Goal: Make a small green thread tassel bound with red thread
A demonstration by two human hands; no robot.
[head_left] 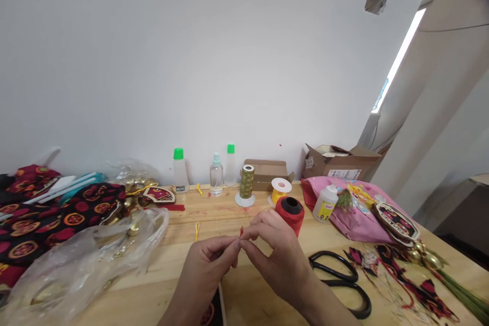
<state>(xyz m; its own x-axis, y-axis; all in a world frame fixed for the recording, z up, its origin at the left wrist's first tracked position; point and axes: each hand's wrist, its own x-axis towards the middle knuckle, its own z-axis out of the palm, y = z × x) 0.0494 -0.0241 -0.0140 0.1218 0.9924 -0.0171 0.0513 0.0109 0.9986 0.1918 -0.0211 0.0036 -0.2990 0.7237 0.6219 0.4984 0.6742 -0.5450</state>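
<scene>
My left hand (210,267) and my right hand (273,247) meet fingertip to fingertip above the middle of the wooden table (252,295). Both are closed in a pinch on a short bit of red thread (242,231), whose end pokes up between the fingers; the rest is hidden. Just behind my right hand stands a large spool of red thread (296,219). Black-handled scissors (340,282) lie to the right of my right forearm. Below my left wrist, a dark patterned piece with a pale edge (212,313) is partly covered.
Along the wall stand green-capped bottles (179,173), a clear bottle (216,178), an olive thread spool (247,183), a yellow spool (280,189) and cardboard boxes (336,163). A plastic bag (87,249) and patterned cloth (84,209) lie left. Fabric scraps (416,280) and a glue bottle (326,204) are right.
</scene>
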